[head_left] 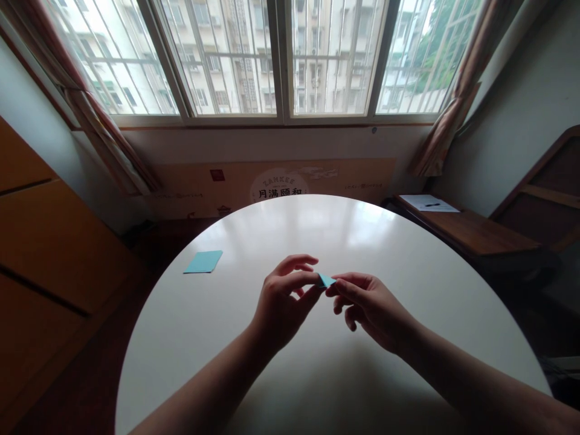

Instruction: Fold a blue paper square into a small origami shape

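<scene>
Between my two hands, above the middle of the white table, is a small folded piece of light blue paper (327, 281). Its visible part is a little triangle. My left hand (285, 296) pinches the paper's left side between thumb and index finger, with the other fingers curved above and behind. On the right, the thumb and index finger of my right hand (367, 302) close on the paper's right corner, while its lower fingers curl loosely beneath. Fingertips hide part of the paper. A stack of square light blue paper (203, 262) lies at the table's left.
The round white table (190, 350) has a glossy top. Beyond it stand a printed cardboard panel (339, 181) and a barred window. To the right, a wooden side table (489, 232) bears a white sheet (421, 203) with a dark pen on it. An orange-brown cabinet (58, 241) stands at left.
</scene>
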Action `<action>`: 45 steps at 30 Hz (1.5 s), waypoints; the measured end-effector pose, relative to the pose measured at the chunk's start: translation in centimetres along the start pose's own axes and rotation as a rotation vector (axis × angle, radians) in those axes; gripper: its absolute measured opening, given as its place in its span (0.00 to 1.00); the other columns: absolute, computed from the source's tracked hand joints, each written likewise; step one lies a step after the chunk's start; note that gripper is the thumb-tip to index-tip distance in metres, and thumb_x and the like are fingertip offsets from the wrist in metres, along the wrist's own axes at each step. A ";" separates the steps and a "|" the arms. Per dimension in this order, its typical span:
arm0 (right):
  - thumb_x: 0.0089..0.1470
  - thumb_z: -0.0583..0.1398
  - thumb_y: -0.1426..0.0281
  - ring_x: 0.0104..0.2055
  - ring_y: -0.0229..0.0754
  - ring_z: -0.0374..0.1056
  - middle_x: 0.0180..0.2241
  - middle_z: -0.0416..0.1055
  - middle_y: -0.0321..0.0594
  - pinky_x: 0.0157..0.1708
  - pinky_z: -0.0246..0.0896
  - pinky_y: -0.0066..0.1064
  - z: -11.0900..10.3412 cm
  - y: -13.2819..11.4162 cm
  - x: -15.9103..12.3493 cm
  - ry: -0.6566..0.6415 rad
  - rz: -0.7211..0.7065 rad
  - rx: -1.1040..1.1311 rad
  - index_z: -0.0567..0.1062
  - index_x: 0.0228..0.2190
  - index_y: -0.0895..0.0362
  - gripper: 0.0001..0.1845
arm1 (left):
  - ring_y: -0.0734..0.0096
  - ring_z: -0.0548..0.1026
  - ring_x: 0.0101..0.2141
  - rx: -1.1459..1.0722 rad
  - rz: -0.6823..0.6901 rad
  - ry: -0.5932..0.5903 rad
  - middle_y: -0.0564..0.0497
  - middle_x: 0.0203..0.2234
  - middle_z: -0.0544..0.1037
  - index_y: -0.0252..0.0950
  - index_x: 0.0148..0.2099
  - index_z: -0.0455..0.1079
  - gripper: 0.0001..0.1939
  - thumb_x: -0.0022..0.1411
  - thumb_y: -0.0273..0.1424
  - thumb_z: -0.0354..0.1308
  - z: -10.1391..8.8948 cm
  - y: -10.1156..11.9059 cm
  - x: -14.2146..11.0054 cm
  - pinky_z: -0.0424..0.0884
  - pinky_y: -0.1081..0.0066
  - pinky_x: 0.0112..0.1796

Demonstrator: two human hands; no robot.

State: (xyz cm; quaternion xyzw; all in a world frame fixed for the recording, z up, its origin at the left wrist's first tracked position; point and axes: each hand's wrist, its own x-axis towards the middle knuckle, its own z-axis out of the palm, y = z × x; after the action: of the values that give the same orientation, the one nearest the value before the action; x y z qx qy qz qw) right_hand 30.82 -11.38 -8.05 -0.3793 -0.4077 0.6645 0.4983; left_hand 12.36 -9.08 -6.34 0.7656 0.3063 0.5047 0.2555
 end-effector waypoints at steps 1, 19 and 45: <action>0.45 0.73 0.58 0.26 0.36 0.69 0.31 0.76 0.43 0.14 0.57 0.20 0.0 0.0 0.0 -0.004 -0.001 0.002 0.83 0.33 0.58 0.17 | 0.68 0.78 0.37 0.012 0.016 -0.003 0.44 0.45 0.76 0.38 0.35 0.80 0.04 0.60 0.25 0.65 0.0 0.0 0.0 0.75 0.75 0.28; 0.47 0.73 0.60 0.28 0.35 0.67 0.25 0.71 0.37 0.17 0.58 0.19 -0.6 -0.2 0.1 0.002 -0.022 0.082 0.84 0.35 0.56 0.15 | 0.63 0.76 0.46 0.143 0.083 -0.127 0.43 0.55 0.71 0.41 0.45 0.79 0.10 0.63 0.25 0.62 0.0 -0.7 -0.4 0.78 0.72 0.31; 0.51 0.71 0.65 0.30 0.38 0.68 0.28 0.76 0.41 0.20 0.65 0.22 -1.6 -0.2 0.2 0.091 -0.280 -0.202 0.84 0.34 0.55 0.09 | 0.71 0.74 0.26 -0.227 -0.496 -0.152 0.48 0.27 0.80 0.35 0.39 0.81 0.11 0.61 0.37 0.65 0.2 0.9 0.1 0.70 0.76 0.24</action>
State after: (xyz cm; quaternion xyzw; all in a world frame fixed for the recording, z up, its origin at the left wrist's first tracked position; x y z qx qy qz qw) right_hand 32.35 -10.92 -8.48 -0.3968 -0.4981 0.5265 0.5633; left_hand 12.80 -9.64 -5.68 0.6693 0.4061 0.3990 0.4774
